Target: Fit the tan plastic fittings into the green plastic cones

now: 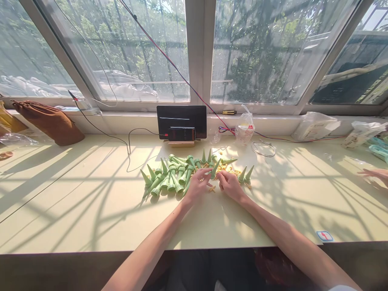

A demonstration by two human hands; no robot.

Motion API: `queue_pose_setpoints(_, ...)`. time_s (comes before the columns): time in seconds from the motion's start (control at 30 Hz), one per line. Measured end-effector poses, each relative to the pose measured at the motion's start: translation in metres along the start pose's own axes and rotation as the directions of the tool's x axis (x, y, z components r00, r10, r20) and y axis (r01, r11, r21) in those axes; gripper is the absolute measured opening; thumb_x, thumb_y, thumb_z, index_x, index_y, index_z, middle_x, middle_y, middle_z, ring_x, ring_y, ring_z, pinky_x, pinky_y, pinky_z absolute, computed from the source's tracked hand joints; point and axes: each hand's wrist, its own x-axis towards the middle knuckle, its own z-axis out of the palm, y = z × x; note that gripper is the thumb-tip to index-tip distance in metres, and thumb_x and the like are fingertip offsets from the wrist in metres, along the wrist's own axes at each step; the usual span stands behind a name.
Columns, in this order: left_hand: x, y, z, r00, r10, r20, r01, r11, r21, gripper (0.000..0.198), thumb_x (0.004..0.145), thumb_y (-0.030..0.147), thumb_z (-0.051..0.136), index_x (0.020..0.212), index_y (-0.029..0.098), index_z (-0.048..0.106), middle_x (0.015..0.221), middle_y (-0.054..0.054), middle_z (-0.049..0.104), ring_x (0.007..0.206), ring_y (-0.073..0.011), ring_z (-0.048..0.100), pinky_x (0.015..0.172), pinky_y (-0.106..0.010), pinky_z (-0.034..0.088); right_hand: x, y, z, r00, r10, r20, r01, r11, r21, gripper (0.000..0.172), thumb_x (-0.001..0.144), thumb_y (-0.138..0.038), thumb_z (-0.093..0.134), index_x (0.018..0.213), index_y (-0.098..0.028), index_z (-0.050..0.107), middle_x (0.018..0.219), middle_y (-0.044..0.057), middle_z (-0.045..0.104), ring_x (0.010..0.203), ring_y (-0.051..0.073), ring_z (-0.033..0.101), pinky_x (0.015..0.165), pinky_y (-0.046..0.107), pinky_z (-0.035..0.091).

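Note:
My left hand (198,184) pinches a green cone-shaped spike (215,169) by its wide end, tip pointing up and away. My right hand (229,184) is close beside it, fingers curled together on something small that I cannot make out. Between the two hands small yellow pieces (212,188) lie on the pale table (91,210). To the left lies a pile of green spikes (169,176), several lying flat. A few more spikes (245,174) stand upright to the right of my right hand.
A dark tablet (182,120) with a phone (181,133) propped before it stands at the back, cables trailing. A brown pouch (50,121) lies far left. Plastic bags (245,129) sit on the sill. Another person's hand (374,174) rests at the right edge.

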Motion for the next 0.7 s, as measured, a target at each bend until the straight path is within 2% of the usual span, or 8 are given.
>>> queue_pose_setpoints(0.07, 0.0006, -0.0017, 0.0016, 0.999, -0.01, -0.03, 0.011, 1.0, 0.026, 0.038, 0.081, 0.045, 0.068, 0.109, 0.019, 0.072, 0.114, -0.011, 0.061, 0.083, -0.0186, 0.067, 0.058, -0.029, 0.062, 0.0009, 0.001, 0.0014, 0.999, 0.001, -0.035, -0.001, 1.0, 0.012, 0.04, 0.096, -0.052, 0.047, 0.07, -0.022, 0.05, 0.042, -0.006, 0.044, 0.039, 0.014, 0.046, 0.046, 0.028, 0.038)
queue_pose_setpoints(0.17, 0.0007, -0.0012, 0.0032, 0.99, -0.027, -0.137, 0.037, 0.997, 0.07, 0.04, 0.079, 0.047, 0.07, 0.105, 0.017, 0.066, 0.113, -0.011, 0.061, 0.071, -0.0148, 0.065, 0.047, -0.024, 0.054, 0.002, 0.0032, 0.0033, 0.995, -0.022, -0.092, 0.02, 1.0, -0.024, 0.039, 0.097, -0.051, 0.047, 0.073, -0.021, 0.055, 0.046, -0.005, 0.045, 0.041, 0.014, 0.045, 0.045, 0.027, 0.036)
queue_pose_setpoints(0.27, 0.0, 0.0021, 0.0031, 0.979, -0.037, -0.203, 0.051, 0.997, 0.064, 0.039, 0.079, 0.053, 0.069, 0.092, 0.017, 0.061, 0.091, -0.006, 0.065, 0.053, -0.0095, 0.057, 0.04, -0.021, 0.044, 0.0032, 0.0058, 0.0034, 0.981, -0.122, -0.151, 0.1, 0.985, -0.141, 0.037, 0.098, -0.048, 0.048, 0.076, -0.02, 0.06, 0.057, -0.001, 0.054, 0.049, 0.014, 0.048, 0.05, 0.028, 0.039)
queue_pose_setpoints(0.37, -0.0011, 0.0053, 0.0028, 0.985, -0.068, -0.159, 0.076, 0.996, 0.045, 0.044, 0.083, 0.059, 0.062, 0.071, 0.017, 0.056, 0.054, 0.002, 0.054, 0.041, -0.0084, 0.048, 0.042, -0.021, 0.039, 0.0046, 0.0087, 0.0023, 0.955, -0.253, -0.157, 0.205, 0.94, -0.274, 0.034, 0.099, -0.044, 0.048, 0.082, -0.019, 0.063, 0.07, 0.002, 0.06, 0.057, 0.015, 0.05, 0.058, 0.028, 0.042)
queue_pose_setpoints(0.43, -0.0015, 0.0064, 0.0032, 0.987, -0.094, -0.131, 0.099, 0.994, 0.037, 0.05, 0.084, 0.063, 0.058, 0.064, 0.018, 0.053, 0.044, 0.004, 0.047, 0.038, -0.0088, 0.045, 0.043, -0.021, 0.038, 0.0051, 0.0101, 0.0019, 0.943, -0.308, -0.129, 0.253, 0.91, -0.329, 0.032, 0.1, -0.042, 0.047, 0.084, -0.02, 0.064, 0.073, 0.002, 0.06, 0.061, 0.015, 0.051, 0.061, 0.028, 0.043)
queue_pose_setpoints(0.57, -0.0017, 0.0067, 0.0037, 0.988, -0.116, -0.105, 0.119, 0.993, 0.025, 0.051, 0.082, 0.065, 0.06, 0.062, 0.018, 0.054, 0.045, 0.004, 0.048, 0.038, -0.0089, 0.045, 0.042, -0.022, 0.038, 0.004, 0.0098, 0.0025, 0.934, -0.349, -0.074, 0.297, 0.876, -0.379, 0.03, 0.102, -0.038, 0.045, 0.089, -0.021, 0.067, 0.079, 0.004, 0.06, 0.068, 0.017, 0.055, 0.065, 0.028, 0.045)
queue_pose_setpoints(0.7, -0.0018, 0.007, 0.0023, 0.99, -0.107, -0.093, 0.111, 0.993, 0.049, 0.047, 0.078, 0.063, 0.065, 0.067, 0.017, 0.062, 0.048, 0.004, 0.05, 0.041, -0.0099, 0.048, 0.044, -0.023, 0.041, 0.0025, 0.0084, 0.0026, 0.933, -0.356, -0.053, 0.307, 0.865, -0.396, 0.03, 0.103, -0.038, 0.044, 0.092, -0.022, 0.067, 0.079, 0.004, 0.059, 0.069, 0.017, 0.056, 0.066, 0.028, 0.045)
